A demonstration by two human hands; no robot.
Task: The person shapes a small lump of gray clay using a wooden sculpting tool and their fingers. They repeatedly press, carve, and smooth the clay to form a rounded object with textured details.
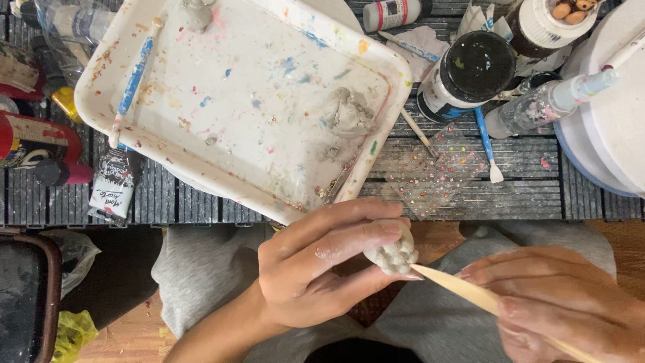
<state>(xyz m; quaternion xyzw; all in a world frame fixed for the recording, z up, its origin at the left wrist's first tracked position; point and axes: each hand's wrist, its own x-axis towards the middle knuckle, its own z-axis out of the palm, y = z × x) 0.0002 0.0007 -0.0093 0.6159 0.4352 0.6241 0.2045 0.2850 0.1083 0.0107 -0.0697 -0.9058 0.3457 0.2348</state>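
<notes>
A small white clay piece (395,254) is gripped by the left hand (316,269) fingers. A wooden stick (470,290) is clasped in the right hand (557,302), its tip touching the clay.

Right of the white tray (101,101), cut by the frame edge: a round white tub (618,114). Below it, partly out of frame, the right hand (571,302) and wooden stick (470,290). Mostly wrapped by the left hand (316,269), a clay lump (395,254), shape unclear.
</notes>
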